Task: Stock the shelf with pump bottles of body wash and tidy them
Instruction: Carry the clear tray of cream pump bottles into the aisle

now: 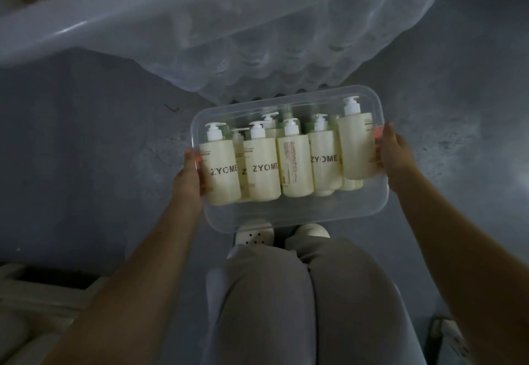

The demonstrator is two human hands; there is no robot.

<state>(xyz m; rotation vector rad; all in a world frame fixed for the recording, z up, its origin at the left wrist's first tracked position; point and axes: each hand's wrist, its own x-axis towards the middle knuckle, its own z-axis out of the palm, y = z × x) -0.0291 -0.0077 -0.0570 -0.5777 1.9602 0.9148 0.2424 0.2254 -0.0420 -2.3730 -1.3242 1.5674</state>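
Head camera looks down past my arms at a clear plastic bin (297, 216) that I hold out in front of my knees, above the grey floor (86, 150). My left hand (189, 177) grips the bin's left end, and a fingertip shows pink through the plastic wall. My right hand (396, 158) grips the right end. Its thumb lies up along the rim and its fingers are curled round the wall, showing reddish through it.

All the pump bottles (262, 168) are inside the bin. They are cream-coloured with white pump heads, packed side by side and touching, with the pumps pointing away from me. Several show dark lettering across the front, and one in the middle (296, 164) shows a label of small print instead. The bottle at the far right (357, 147) sits higher than the others, against the wall by my right hand. More bottles lie behind the front row, partly hidden. I cannot tell whether they stand on their bases or lean back.

A sheet of cloudy plastic (272, 35) hangs over the scene beyond the bin, rippled along its lower edge. Below the bin are my grey trousers (286, 293) and the toes of my pale shoes (253, 234). A pale frame (37, 287) sits at the lower left.
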